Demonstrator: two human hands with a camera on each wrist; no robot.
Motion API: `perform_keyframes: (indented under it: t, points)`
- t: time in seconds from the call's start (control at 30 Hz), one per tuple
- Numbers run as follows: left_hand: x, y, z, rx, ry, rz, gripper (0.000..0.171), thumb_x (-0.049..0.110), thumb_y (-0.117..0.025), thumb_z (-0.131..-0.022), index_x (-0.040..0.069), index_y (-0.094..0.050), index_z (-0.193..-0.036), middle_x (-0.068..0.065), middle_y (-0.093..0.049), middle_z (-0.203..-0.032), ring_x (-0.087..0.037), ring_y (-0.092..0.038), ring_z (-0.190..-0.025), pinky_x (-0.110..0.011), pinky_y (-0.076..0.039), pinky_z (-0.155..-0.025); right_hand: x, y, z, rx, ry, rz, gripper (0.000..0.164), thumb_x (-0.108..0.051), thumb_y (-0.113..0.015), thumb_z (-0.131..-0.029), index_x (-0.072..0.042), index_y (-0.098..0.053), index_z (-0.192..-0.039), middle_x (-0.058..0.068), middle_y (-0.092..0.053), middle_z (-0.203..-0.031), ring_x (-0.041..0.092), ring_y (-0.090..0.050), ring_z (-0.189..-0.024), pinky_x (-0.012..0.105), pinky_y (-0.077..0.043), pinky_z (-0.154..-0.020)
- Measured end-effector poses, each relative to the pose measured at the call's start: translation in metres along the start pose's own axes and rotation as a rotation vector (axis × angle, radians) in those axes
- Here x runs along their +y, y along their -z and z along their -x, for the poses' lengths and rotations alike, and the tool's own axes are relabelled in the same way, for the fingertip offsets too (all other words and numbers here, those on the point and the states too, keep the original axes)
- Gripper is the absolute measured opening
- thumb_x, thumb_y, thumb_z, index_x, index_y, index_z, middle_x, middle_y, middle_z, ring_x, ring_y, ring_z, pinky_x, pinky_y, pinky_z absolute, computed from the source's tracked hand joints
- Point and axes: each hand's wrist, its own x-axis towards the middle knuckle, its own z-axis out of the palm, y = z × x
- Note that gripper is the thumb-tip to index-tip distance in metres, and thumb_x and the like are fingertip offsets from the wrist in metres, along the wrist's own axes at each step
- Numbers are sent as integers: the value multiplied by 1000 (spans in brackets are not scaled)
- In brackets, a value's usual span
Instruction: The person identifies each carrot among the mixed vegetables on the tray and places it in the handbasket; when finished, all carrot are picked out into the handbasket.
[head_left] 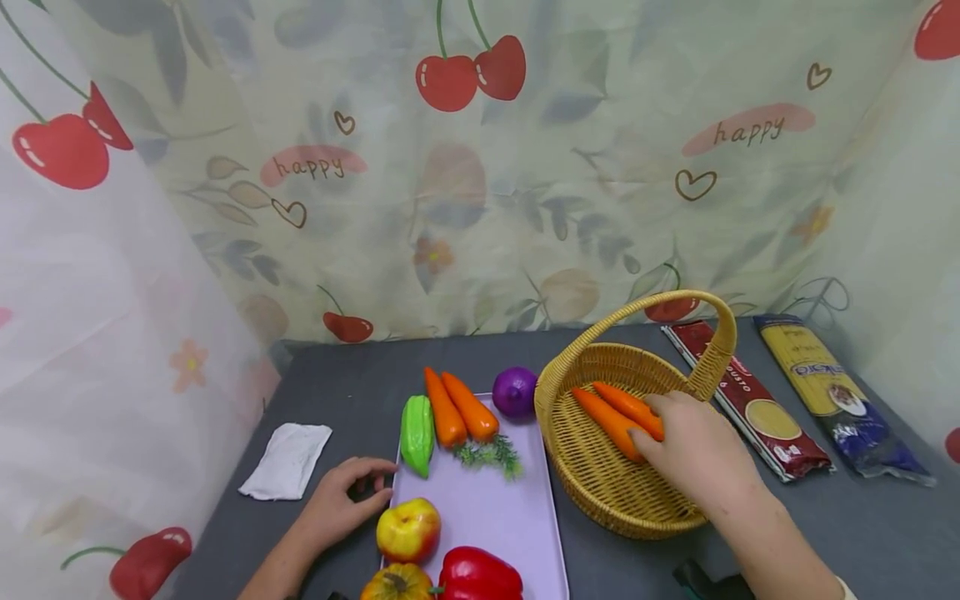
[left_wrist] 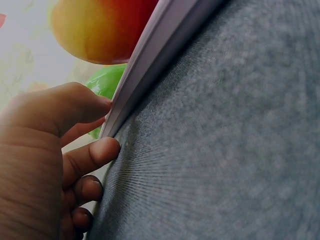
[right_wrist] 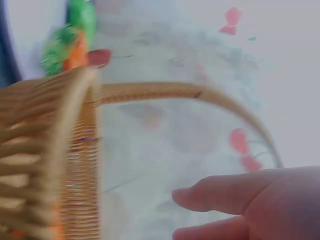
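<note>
My right hand point(head_left: 697, 446) reaches into the wicker basket point(head_left: 588, 487), its fingertips over the near ends of two orange carrots point(head_left: 603, 417) lying inside. In the right wrist view, blurred, thumb and finger stand apart with nothing visible between them, beside the basket wall. My left hand point(head_left: 341, 504) rests at the left edge of the lilac tray point(head_left: 480, 504). Its thumb and index fingertips are right at the rim, the other fingers loosely bent. Beside it on the tray are a yellow-red apple point(head_left: 408, 531) and a green pepper point(head_left: 417, 435).
Two more carrots point(head_left: 459, 408) with leafy tops and a purple onion point(head_left: 514, 392) are at the tray's far end. A red bell pepper point(head_left: 480, 575) and small pumpkin point(head_left: 397, 582) sit near. Red point(head_left: 750, 400) and yellow-blue packets point(head_left: 840, 392) lie right; a folded white cloth point(head_left: 287, 461) lies left.
</note>
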Motion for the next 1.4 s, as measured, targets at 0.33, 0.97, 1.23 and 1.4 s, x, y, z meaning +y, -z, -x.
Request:
perform_keyframes:
  t: [0.33, 0.97, 1.23, 1.4]
  points:
    - [0, 1, 5, -8, 14, 5, 27, 18, -84, -86, 23, -75, -111, 14, -58, -84, -9, -52, -78, -26, -45, -70, -26, 34, 35, 190, 74, -52, 55, -37, -77, -91, -5, -66, -134, 21, -64, -130, 45, -61, -115, 65, -48, -90]
    - [-4, -2, 3, 10, -38, 4, 27, 17, -85, -86, 22, -75, -111, 14, -58, -84, -9, -52, -77, -26, -44, -68, -105, 23, 47, 485, 428, -272, 36, -20, -85, -83, -13, -74, -116, -6, -66, -100, 5, -54, -78, 24, -50, -64]
    - [0, 1, -1, -5, -8, 3, 26, 19, -83, -87, 23, -75, -111, 13, -57, -85, -10, -52, -78, -27, -44, -69, -136, -21, 23, 186, 481, -479, 39, -22, -82, -88, -15, -71, -124, -7, -63, -109, 5, -61, -84, 21, -54, -71]
    - [-2, 0, -2, -12, -7, -9, 27, 19, -84, -87, 23, -74, -112, 13, -58, -85, -10, -52, -78, -27, -44, -69, -141, -62, -6, -126, 364, -623, 50, -25, -77, -92, -11, -62, -137, 1, -62, -121, 4, -64, -83, 23, -54, -69]
